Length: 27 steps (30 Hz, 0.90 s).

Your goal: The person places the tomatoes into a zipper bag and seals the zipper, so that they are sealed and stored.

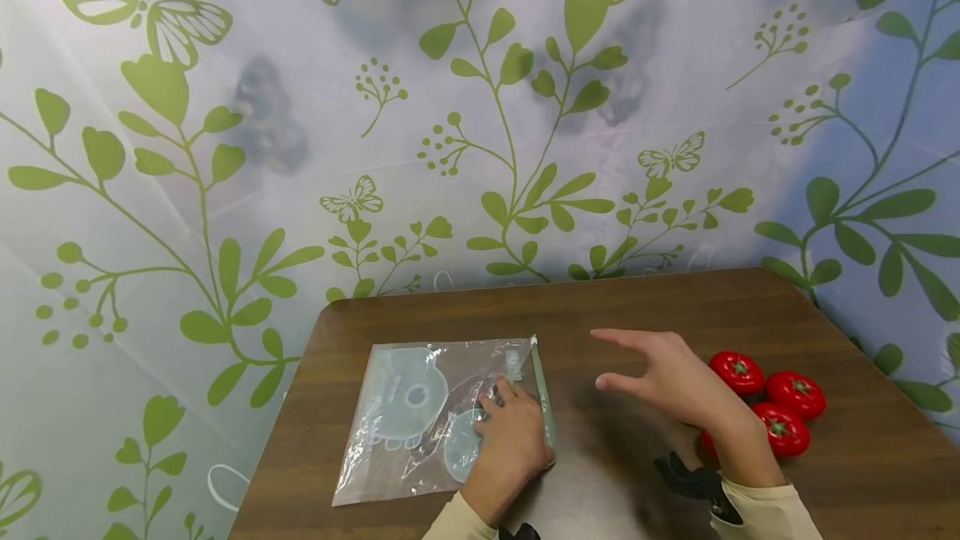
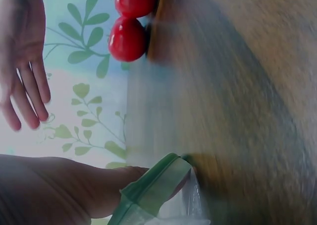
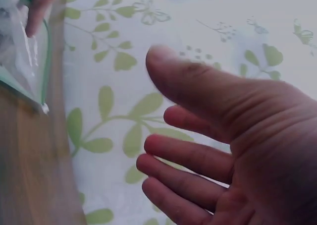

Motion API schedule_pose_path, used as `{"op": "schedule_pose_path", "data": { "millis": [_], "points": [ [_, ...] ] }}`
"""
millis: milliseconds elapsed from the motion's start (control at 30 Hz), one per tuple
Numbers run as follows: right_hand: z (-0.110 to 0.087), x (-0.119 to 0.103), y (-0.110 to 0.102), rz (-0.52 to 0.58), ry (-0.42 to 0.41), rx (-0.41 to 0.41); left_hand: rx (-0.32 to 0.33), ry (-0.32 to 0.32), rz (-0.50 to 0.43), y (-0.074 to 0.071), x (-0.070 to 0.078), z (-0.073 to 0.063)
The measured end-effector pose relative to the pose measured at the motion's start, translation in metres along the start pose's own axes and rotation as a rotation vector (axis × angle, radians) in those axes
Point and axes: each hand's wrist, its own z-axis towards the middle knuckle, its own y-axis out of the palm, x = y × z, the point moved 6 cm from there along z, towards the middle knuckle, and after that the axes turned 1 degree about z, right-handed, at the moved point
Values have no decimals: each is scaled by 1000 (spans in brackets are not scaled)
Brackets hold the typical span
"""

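Note:
A clear zip bag (image 1: 352, 473) with a green zip edge lies flat on the table, pale blue cartoon shapes showing on it. My left hand (image 1: 513, 432) grips the bag near its zip end, fingers over the plastic. In the left wrist view, the thumb meets the green zip strip (image 2: 148, 185), which stands raised off the wood. Held in the air right of the bag, my right hand (image 1: 675, 377) has thumb and fingers apart, nothing between them. Several shiny red tomatoes (image 1: 795, 394) sit beside the right wrist, one partly hidden by it.
The brown wooden table (image 1: 600, 307) has rounded far corners. Directly behind it hangs a pale curtain (image 1: 300, 90) printed with green leaves and butterflies. Dark straps (image 1: 693, 477) circle the wrists.

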Motion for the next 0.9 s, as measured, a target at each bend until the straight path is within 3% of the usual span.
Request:
{"op": "schedule_pose_path", "data": {
  "millis": [233,400,900],
  "points": [
    [-31,14,-24,7,27,27,6,-25,-33,0,-11,2],
    [-57,44,-38,14,44,71,18,-37,-28,-4,-13,0],
    [-118,139,-73,-14,241,135,-6,-36,-3,-3,-13,-5]
  ]
}}
